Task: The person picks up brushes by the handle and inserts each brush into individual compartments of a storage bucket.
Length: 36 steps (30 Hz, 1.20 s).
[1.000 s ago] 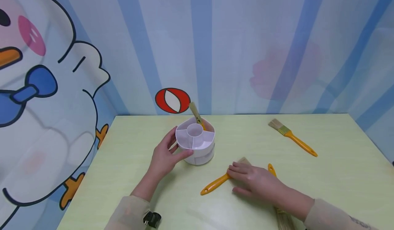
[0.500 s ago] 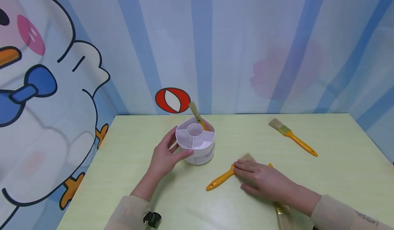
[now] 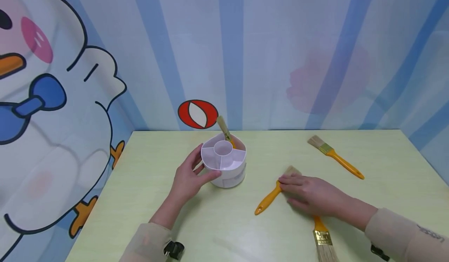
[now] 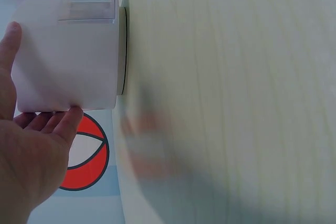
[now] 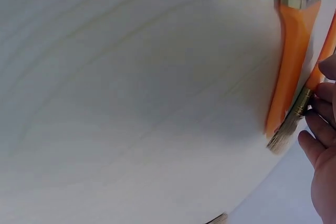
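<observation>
A white round desk organizer (image 3: pixel 228 173) with several compartments stands on the table, a paintbrush (image 3: pixel 224 128) leaning in its back compartment, bristles up. My left hand (image 3: pixel 191 176) grips the organizer's side, thumb at the front and fingers round the far side. The left wrist view shows the organizer's pale wall (image 4: pixel 65 59) between thumb and fingers. Fairly straight, the fingers of my right hand (image 3: pixel 312 195) lie over the metal band of another paintbrush (image 3: pixel 268 202). That brush lies flat, orange handle toward me. In the right wrist view, fingertips meet its metal band (image 5: pixel 302 102).
One more paintbrush (image 3: pixel 322 240) lies under my right wrist, bristles toward me. Farther back on the right is another paintbrush (image 3: pixel 336 156). A printed cloth wall (image 3: pixel 266 59) rises behind the pale table (image 3: pixel 210 238).
My right hand has moved right and slightly away from me, taking the paintbrush along the table; the brush has turned a little. My left hand stays on the organizer.
</observation>
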Each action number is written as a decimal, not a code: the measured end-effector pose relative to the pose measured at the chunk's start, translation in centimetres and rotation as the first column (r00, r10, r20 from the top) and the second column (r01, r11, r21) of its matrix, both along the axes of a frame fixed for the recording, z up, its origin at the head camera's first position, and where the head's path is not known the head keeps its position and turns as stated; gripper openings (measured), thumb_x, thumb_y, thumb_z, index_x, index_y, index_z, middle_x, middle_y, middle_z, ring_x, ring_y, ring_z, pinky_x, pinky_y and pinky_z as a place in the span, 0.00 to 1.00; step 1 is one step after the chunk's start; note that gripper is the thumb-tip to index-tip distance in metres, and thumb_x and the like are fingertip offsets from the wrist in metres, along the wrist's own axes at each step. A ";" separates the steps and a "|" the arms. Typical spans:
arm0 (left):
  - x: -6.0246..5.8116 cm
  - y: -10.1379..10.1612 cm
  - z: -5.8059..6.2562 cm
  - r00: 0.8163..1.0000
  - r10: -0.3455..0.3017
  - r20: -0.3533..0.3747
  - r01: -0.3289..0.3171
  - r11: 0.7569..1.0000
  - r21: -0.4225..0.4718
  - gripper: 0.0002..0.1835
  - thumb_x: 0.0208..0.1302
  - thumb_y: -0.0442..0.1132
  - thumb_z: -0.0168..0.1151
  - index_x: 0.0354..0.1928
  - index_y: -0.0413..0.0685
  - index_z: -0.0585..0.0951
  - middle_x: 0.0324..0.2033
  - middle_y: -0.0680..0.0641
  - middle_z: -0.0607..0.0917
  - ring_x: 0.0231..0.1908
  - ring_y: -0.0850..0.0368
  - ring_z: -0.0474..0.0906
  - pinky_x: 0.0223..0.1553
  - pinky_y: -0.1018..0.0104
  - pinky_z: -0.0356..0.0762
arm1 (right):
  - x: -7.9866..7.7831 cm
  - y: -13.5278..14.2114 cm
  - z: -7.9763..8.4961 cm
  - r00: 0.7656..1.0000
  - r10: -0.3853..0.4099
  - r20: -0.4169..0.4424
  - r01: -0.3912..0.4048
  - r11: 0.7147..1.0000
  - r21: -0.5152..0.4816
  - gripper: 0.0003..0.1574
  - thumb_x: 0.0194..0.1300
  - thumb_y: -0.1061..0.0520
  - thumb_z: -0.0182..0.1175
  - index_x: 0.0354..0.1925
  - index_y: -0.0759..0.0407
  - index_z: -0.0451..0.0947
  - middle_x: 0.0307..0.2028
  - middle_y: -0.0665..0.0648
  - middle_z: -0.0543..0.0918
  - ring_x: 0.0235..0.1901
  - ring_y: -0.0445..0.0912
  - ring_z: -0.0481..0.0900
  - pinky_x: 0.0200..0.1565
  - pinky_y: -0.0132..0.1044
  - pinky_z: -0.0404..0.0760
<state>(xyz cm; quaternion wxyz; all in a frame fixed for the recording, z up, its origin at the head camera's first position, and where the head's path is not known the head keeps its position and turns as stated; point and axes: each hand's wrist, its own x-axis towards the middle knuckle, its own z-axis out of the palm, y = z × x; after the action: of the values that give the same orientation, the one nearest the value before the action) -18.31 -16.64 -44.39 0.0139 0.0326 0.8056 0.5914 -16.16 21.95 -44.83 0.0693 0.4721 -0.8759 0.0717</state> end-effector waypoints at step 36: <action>0.1 0.0 0.2 1.000 0.003 -0.003 -0.003 1.000 -0.004 0.53 0.60 0.46 0.84 0.83 0.60 0.63 0.78 0.52 0.69 0.78 0.46 0.65 0.71 0.51 0.75 | 0.3 -4.6 -0.3 0.960 -0.245 0.139 0.237 0.969 0.072 0.45 0.76 0.33 0.61 0.71 0.68 0.76 0.72 0.69 0.76 0.73 0.63 0.73 0.70 0.58 0.77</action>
<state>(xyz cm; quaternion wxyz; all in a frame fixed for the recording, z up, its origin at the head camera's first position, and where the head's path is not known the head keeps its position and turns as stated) -18.26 -16.66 -44.20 0.0119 0.0324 0.8068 0.5899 -15.84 17.33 -45.13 0.0002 0.3573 -0.9311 0.0733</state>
